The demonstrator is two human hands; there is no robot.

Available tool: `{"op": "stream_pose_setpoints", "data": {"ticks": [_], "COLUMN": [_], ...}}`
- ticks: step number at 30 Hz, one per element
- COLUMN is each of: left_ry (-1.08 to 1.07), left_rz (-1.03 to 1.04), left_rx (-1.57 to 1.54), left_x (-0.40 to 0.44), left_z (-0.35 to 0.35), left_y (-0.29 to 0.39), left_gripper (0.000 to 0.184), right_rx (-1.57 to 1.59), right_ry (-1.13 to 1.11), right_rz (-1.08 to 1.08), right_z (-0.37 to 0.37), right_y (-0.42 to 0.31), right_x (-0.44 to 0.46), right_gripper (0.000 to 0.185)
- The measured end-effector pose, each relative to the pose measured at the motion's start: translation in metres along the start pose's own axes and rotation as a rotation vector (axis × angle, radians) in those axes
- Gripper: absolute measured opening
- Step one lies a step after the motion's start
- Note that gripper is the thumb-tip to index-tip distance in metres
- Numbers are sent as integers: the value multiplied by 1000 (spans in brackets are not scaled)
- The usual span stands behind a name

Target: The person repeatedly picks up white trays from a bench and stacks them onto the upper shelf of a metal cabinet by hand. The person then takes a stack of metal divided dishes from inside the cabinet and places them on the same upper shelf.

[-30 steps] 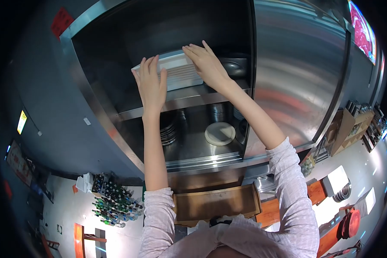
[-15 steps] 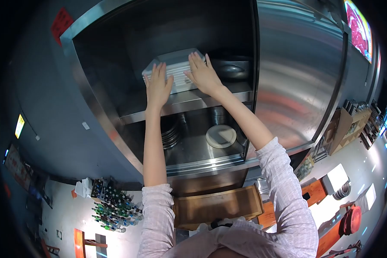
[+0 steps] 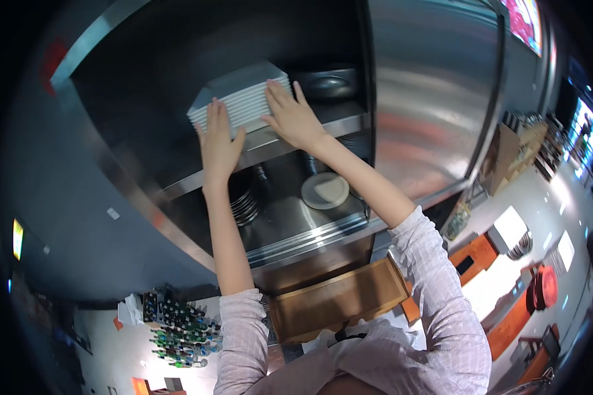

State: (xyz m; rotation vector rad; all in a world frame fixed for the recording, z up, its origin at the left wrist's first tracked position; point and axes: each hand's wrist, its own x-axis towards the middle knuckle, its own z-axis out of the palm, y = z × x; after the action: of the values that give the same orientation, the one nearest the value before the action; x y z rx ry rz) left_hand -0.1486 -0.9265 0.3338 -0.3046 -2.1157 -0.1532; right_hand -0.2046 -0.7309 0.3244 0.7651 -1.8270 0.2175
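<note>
A stack of white rectangular plates (image 3: 247,89) rests on the upper shelf (image 3: 270,146) of a steel cabinet. Against the stack's front left part lies my left hand (image 3: 220,146), fingers extended and thumb apart. My right hand (image 3: 295,118) touches the front right part in the same way, its fingers spread. Neither hand is wrapped round anything. On the lower level are a round pale plate (image 3: 325,191) and, left of it, a stack of dark-rimmed dishes (image 3: 245,209).
A dark rounded pot (image 3: 327,84) sits right of the plates. The steel door panel (image 3: 435,99) covers the cabinet's right side. Below is a wooden tray (image 3: 339,299). Many bottles (image 3: 183,336) stand on the floor at the lower left.
The plate stack sits deeper on the shelf than one second ago, and both hands have moved lower on its front. The camera view has turned and shifted, so the cabinet appears further left and tilted.
</note>
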Motion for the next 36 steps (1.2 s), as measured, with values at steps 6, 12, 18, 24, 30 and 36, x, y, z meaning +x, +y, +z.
{"op": "stream_pose_setpoints", "data": {"ticks": [6, 12, 18, 24, 30, 36], "left_ry": [19, -79, -162, -235, -324, -508], "left_rz": [39, 180, 275, 304, 371, 499], "left_rx": [-146, -390, -496, -621, -796, -949], "left_x": [-37, -59, -78, -94, -120, -150], "left_z": [-17, -8, 13, 37, 62, 86], "left_y": [68, 149, 237, 351, 506, 652], "left_gripper": [49, 52, 54, 55, 55, 57], "right_rx": [147, 140, 107, 15, -71, -194], "right_ry": [-4, -106, -219, -322, -343, -403], "right_rz": [-2, 79, 224, 419, 559, 762], "right_z": [-53, -124, -184, -271, -381, -478], "right_y": [-10, -8, 19, 74, 138, 190], "right_x": [-37, -105, -196, -284, -370, -465], "right_gripper": [51, 56, 59, 60, 60, 59]}}
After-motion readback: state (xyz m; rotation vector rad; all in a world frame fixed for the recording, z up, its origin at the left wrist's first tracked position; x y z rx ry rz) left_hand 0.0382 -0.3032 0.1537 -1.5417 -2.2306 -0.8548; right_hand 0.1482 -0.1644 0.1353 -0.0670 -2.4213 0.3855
